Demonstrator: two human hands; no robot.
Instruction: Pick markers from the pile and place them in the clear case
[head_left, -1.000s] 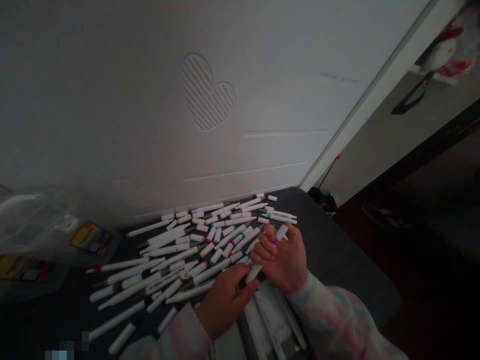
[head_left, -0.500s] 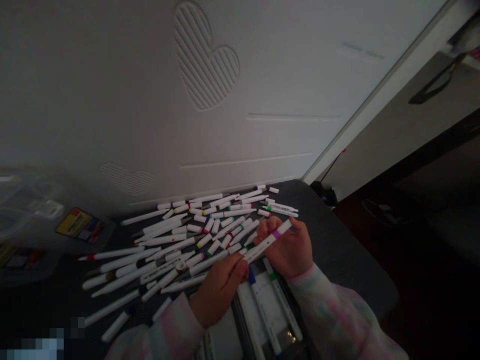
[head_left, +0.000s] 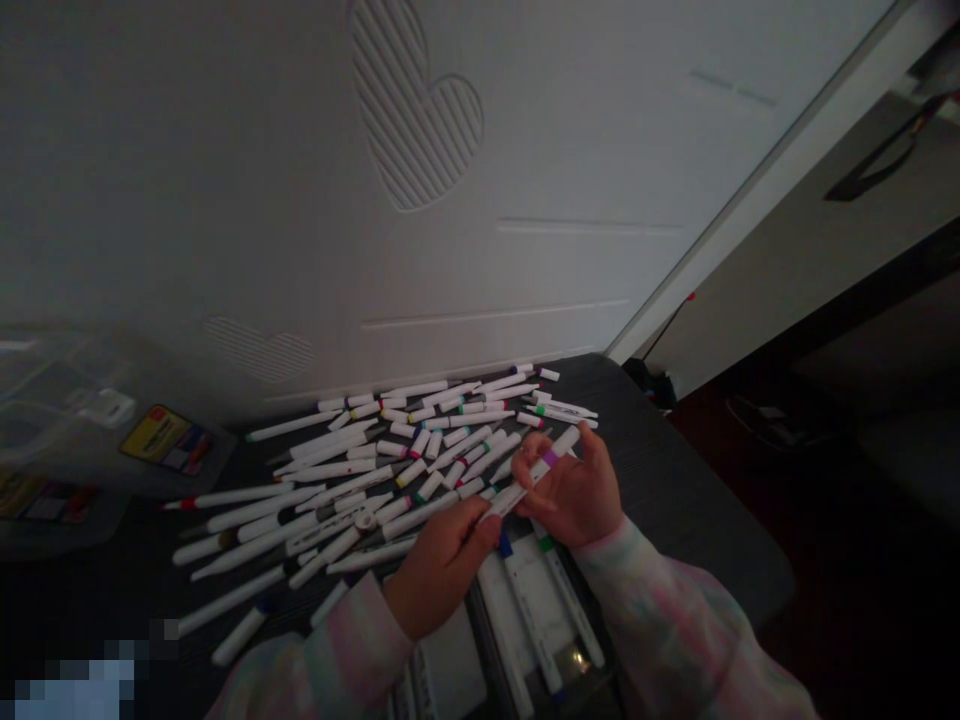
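Observation:
Both hands hold one white marker with a purple band, lying slanted between them. My left hand pinches its lower end. My right hand grips its upper end near the purple band, fingers curled. Behind the hands a heap of several white markers with coloured bands and loose caps is spread over the dark table. Below the hands, a flat tray holds a blue-banded marker and a green-banded marker side by side.
A clear plastic case with a yellow label stands at the left. A white panel with embossed hearts rises behind the table. The table edge drops off at the right toward a dark floor.
The view has tipped down slightly. The purple-banded marker, held upright in the right hand a second ago, now lies slanted between both hands. The hands sit a little higher in view than before.

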